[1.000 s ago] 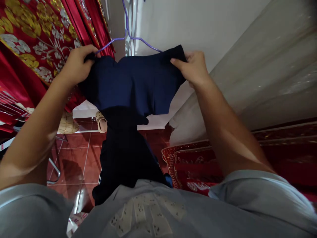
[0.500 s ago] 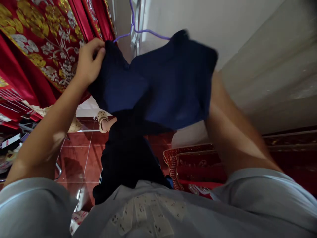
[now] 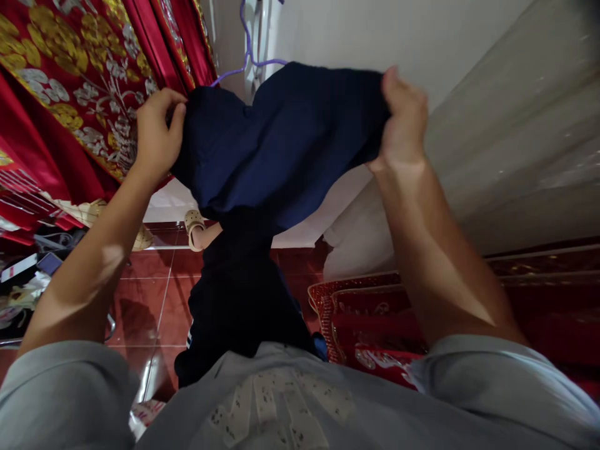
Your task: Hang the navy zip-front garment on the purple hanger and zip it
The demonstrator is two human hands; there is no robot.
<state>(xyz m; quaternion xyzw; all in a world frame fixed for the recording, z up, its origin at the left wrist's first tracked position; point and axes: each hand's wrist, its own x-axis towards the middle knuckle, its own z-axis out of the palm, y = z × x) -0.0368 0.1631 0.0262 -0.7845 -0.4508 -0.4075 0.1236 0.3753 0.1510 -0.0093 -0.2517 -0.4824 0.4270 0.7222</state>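
A dark navy garment (image 3: 276,144) hangs from a purple wire hanger (image 3: 248,56) in front of me. My left hand (image 3: 157,134) pinches the garment's left shoulder beside the hanger's arm. My right hand (image 3: 403,122) is closed on the right shoulder, fingers curled into the cloth. The lower part of the garment (image 3: 244,294) drops in dark folds toward my waist. Most of the hanger is hidden under the cloth.
Red drapes with gold and silver flowers (image 3: 70,81) hang at the left. A pale wall (image 3: 384,31) and a sheer curtain (image 3: 515,137) fill the right. Below are red floor tiles (image 3: 154,294), a beige sandal (image 3: 192,222) and red embroidered cushions (image 3: 370,319).
Both hands rose with the garment. My right hand shifted its hold on the right shoulder, swinging out and back in. The hanger's wire is now mostly covered by cloth.
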